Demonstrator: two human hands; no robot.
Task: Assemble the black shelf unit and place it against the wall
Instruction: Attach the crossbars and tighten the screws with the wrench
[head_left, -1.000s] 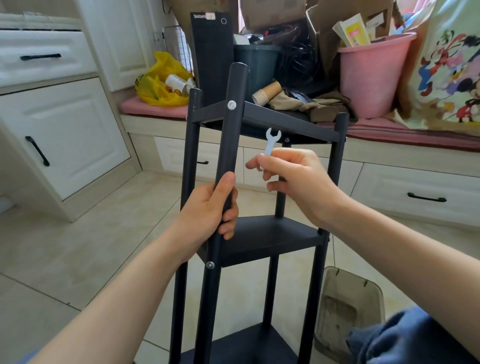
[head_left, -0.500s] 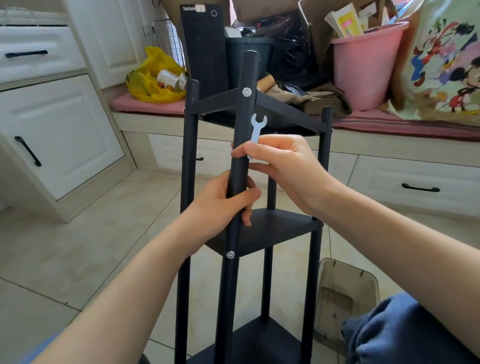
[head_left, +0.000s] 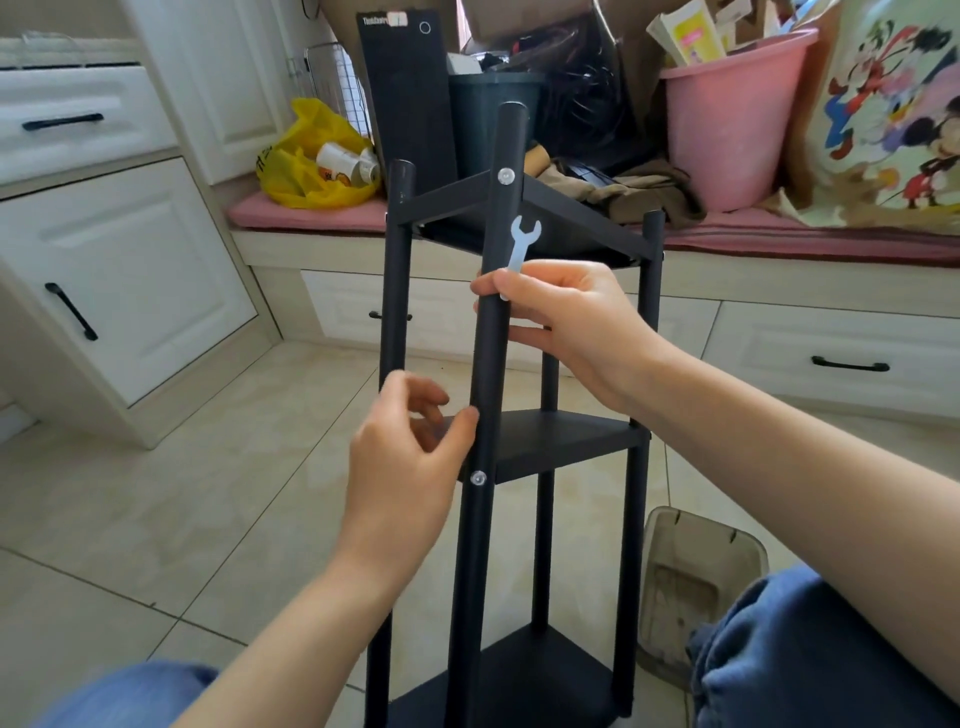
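My right grip (head_left: 582, 322) pinches the wrench (head_left: 521, 244) at the front post (head_left: 491, 358) of the shelf unit (head_left: 566, 441), left grip (head_left: 405, 457) slack, empty; seemingly assembled, wall placement remains

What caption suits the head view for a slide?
Right hand holds a small wrench at the front post of the black shelf unit; left hand open.

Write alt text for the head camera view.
A person's right hand grips the front post of an upright black shelf unit while holding a small white wrench. The left hand is open beside the post, lower down. White cabinets stand behind.
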